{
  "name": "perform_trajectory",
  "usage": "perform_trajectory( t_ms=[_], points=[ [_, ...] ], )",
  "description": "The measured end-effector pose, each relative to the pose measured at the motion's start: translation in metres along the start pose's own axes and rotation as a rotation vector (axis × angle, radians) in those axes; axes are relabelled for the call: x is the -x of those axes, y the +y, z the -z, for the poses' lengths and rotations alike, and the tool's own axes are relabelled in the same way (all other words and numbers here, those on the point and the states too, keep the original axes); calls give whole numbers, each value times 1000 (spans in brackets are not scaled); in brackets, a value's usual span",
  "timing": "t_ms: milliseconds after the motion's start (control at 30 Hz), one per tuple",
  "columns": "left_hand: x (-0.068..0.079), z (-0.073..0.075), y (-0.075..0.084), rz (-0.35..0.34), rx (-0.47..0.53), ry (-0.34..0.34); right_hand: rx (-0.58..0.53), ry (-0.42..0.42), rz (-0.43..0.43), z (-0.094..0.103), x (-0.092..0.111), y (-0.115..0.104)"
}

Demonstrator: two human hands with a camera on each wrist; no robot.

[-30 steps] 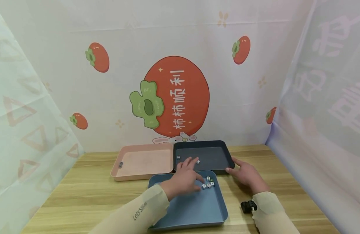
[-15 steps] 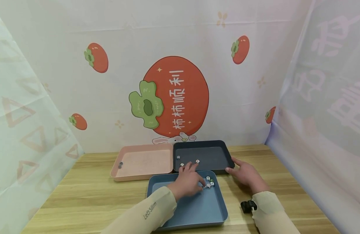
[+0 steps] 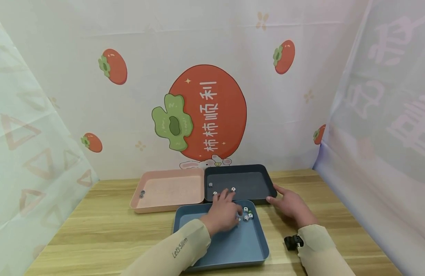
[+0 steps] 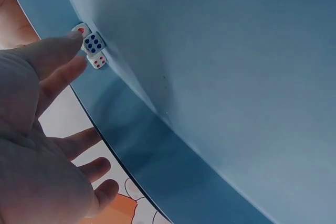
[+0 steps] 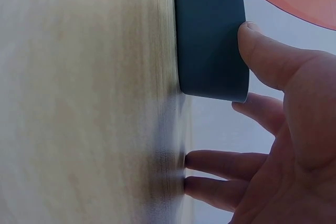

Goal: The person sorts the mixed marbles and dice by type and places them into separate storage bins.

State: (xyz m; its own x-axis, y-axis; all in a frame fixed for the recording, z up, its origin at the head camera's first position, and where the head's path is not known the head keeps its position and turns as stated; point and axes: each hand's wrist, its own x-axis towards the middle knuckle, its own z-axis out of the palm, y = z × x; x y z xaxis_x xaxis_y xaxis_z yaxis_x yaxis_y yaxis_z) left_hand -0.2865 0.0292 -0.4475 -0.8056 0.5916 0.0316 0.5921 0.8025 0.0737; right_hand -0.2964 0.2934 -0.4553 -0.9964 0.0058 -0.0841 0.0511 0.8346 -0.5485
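At the far right corner of the blue tray (image 3: 233,249), the left grip (image 3: 222,215) has thumb and index by the dice (image 3: 246,218); whether they pinch one, I cannot tell. Only the left wrist view shows blue and red pips (image 4: 94,44); only the head view, more dice (image 3: 233,189) in the dark tray (image 3: 251,184) beyond. The right grip (image 3: 291,207) is spread, thumb on that tray's rim.

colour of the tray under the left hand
The tray is blue, clearest in the head view.
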Motion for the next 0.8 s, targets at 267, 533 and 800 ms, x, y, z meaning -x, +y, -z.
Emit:
perform_trajectory(
  t_ms=[267,533,800],
  points=[
    [1,2,0,14,-46,1,1,-1,-3,0,0,-1],
    [2,2,-6,10,-26,-2,8,1,14,1,-1,1],
    [5,5,-9,4,6,-5,13,-3,3,1,0,0]
  ],
)
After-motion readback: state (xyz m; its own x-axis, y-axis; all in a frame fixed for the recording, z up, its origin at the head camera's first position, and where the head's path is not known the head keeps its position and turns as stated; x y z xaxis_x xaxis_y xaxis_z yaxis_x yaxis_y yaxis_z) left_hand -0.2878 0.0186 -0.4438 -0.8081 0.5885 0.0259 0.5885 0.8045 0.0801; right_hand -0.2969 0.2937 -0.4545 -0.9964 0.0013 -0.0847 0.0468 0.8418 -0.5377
